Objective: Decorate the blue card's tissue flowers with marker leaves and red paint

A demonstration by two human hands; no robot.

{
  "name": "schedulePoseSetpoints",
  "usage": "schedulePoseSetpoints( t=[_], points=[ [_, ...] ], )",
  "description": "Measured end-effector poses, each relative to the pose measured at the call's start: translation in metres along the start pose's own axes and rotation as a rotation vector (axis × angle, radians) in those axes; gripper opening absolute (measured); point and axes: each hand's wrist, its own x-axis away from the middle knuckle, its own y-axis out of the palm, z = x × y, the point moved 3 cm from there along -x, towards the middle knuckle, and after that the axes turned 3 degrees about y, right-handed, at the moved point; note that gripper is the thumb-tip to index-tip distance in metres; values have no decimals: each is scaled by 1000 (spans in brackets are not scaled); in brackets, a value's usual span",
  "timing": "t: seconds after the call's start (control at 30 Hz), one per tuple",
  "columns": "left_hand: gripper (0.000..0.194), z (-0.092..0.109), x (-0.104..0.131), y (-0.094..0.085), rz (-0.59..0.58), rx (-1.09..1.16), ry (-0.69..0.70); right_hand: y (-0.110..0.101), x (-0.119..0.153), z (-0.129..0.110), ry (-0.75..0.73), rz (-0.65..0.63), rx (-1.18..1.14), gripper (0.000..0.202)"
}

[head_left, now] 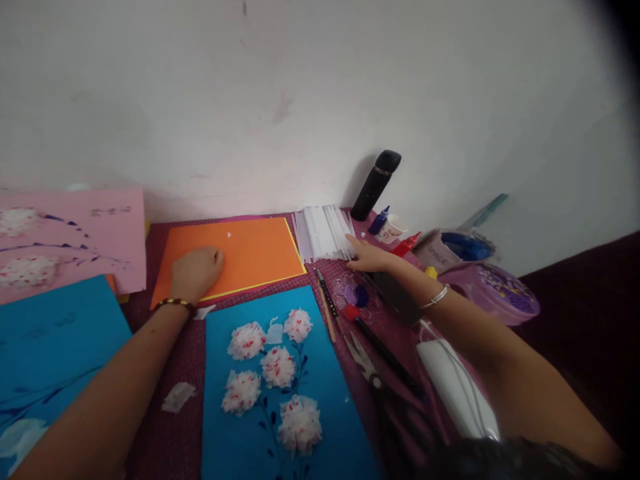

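Observation:
My left hand (pixel 197 272) rests curled on a sheet of orange card (pixel 250 250), its fingers folded under; what they hold, if anything, is hidden. At the right edge of a stack of white paper strips (pixel 323 230) is my right hand (pixel 367 257), fingertips touching or just over it, index finger and thumb apart. In front of me lies a blue card (pixel 325 373) with several fluffy white paper flowers (pixel 279 367) flecked red, on painted dark blue stems. A small white paper scrap (pixel 275 333) sits among the flowers.
Scissors (pixel 375 383), a red-tipped black brush (pixel 385 353) and a craft knife (pixel 327 293) lie right of the blue card. Behind stand a black bottle (pixel 375 187) and a paper cup (pixel 391 229). A pink tub (pixel 493 300) is far right; a pink card (pixel 115 233) is left.

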Motion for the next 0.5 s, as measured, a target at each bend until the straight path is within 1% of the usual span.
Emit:
schedulePoseSetpoints(
  t=[0.07,0.23,0.3,0.37,0.5],
  points=[
    [53,0,0,1,-3,1,-5,2,1,-8,62,-2,66,94],
    [55,-1,-1,2,5,-5,-3,-2,-12,-25,161,81,209,51],
    [55,-1,-1,2,6,-4,-6,-5,-19,-28,175,111,257,44],
    [55,-1,0,1,2,-2,-14,-9,-27,-29,181,120,289,43],
    [54,0,0,-1,1,-1,-9,-17,-37,-24,171,88,296,40]
  ],
)
